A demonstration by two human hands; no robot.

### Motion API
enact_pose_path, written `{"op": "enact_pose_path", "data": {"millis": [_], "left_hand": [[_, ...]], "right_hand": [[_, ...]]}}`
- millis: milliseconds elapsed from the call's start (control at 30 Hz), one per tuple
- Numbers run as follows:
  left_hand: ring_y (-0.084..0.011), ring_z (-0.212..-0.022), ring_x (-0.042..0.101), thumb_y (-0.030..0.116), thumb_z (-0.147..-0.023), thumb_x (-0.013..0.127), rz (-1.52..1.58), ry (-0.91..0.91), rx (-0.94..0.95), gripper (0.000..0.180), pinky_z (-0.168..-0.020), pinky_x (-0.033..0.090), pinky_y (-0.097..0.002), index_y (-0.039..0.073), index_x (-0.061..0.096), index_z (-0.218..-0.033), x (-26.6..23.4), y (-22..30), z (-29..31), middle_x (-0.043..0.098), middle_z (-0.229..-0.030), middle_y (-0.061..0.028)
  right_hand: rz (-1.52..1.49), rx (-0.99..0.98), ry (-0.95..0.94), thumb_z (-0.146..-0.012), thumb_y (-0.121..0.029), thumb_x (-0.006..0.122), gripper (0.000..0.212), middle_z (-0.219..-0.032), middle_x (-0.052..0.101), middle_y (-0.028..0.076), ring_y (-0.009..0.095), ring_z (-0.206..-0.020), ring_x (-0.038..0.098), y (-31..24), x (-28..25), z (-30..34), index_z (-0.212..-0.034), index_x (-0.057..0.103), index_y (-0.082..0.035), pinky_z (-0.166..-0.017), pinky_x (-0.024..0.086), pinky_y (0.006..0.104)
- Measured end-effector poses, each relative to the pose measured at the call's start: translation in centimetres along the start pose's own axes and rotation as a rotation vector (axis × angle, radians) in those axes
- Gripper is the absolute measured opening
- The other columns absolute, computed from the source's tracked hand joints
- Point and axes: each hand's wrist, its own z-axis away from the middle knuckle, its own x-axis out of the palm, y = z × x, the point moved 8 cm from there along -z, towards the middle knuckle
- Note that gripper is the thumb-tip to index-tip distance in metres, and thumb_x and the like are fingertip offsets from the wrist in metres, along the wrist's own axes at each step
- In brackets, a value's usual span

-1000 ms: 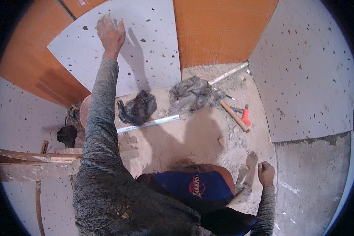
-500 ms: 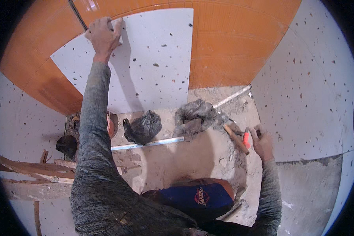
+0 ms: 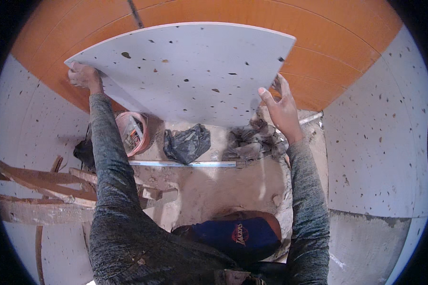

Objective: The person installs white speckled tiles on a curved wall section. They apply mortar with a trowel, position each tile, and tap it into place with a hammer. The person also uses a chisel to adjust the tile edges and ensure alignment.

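A large white tile (image 3: 190, 71) with dark and brown flecks stands out in front of the orange wall. My left hand (image 3: 84, 77) grips its left edge near the upper corner, with the fingers partly hidden behind it. At the opposite side my right hand (image 3: 281, 107) holds the right edge, thumb on the front face and fingers behind. Below the tile lie a crumpled black plastic bag (image 3: 188, 143) and a dark, dusty cloth or bag (image 3: 252, 142).
A pink bucket (image 3: 144, 137) with tools inside stands beside my left forearm. A long pale straight bar (image 3: 209, 164) lies on the dusty floor. Wooden planks (image 3: 43, 211) jut in at the left. Flecked panels (image 3: 366, 128) cover the right wall, and orange tiles (image 3: 337, 52) the far wall.
My left hand has gone from the tile's top edge to its left edge. My right hand has risen from beside the red-handled tool to the right edge. The tile now leans differently.
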Motion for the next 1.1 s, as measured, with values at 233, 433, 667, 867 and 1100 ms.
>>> {"op": "enact_pose_path", "data": {"millis": [233, 433, 667, 867, 1100], "left_hand": [[-0.0357, -0.109, 0.056, 0.019, -0.084, 0.066, 0.009, -0.545, -0.153, 0.03, -0.093, 0.048, -0.0436, 0.0, 0.06, -0.106, 3.3, -11.7, 1.1, 0.062, -0.11, -0.019], [-0.0351, -0.109, 0.056, 0.017, -0.081, 0.069, 0.052, -0.641, -0.087, 0.036, -0.093, 0.049, -0.044, 0.0, 0.057, -0.111, 5.4, -9.0, 0.4, 0.06, -0.112, -0.0183], [-0.0343, -0.109, 0.056, 0.016, -0.078, 0.072, 0.159, -0.662, 0.031, 0.045, -0.092, 0.051, -0.0446, 0.001, 0.054, -0.116, 6.0, -3.9, 0.0, 0.059, -0.114, -0.0174], [-0.0336, -0.109, 0.056, 0.014, -0.075, 0.075, 0.329, -0.675, 0.179, 0.053, -0.091, 0.053, -0.0451, 0.001, 0.051, -0.12, 7.3, 0.7, -2.6, 0.057, -0.115, -0.0167], [-0.0302, -0.101, 0.058, 0.01, -0.074, 0.077, 0.8, -0.694, 0.427, 0.05, -0.086, 0.055, -0.0434, 0.001, 0.053, -0.116, 9.0, 13.0, -1.2, 0.058, -0.11, -0.0142]], "right_hand": [[-0.032, -0.054, 0.034, -0.092, -0.03, 0.069, 0.045, -0.119, 0.063, 0.018, 0.026, -0.108, 0.062, 0.1, 2.6, 2.5, -0.125, 0.059, -0.001, -0.089, 0.051, 0.0409], [-0.335, 0.237, -0.037, -0.086, -0.044, 0.072, 0.079, -0.128, 0.054, 0.032, 0.037, -0.123, 0.055, -0.4, 2.4, 3.2, -0.135, 0.043, 0.011, -0.103, 0.043, 0.0466], [-0.308, 0.176, 0.157, -0.086, -0.037, 0.073, 0.076, -0.124, 0.056, 0.033, 0.041, -0.122, 0.054, -4.8, -5.9, 8.5, -0.13, 0.042, 0.016, -0.104, 0.043, 0.0447], [-0.161, 0.099, 0.427, -0.086, -0.037, 0.074, 0.074, -0.124, 0.057, 0.031, 0.039, -0.12, 0.056, -10.3, -14.0, 12.5, -0.128, 0.045, 0.016, -0.106, 0.042, 0.0429], [0.333, -0.093, 0.617, -0.09, -0.023, 0.069, 0.055, -0.12, 0.062, 0.03, 0.038, -0.117, 0.06, -18.6, -26.3, 20.7, -0.131, 0.051, 0.01, -0.103, 0.047, 0.0399]]}}
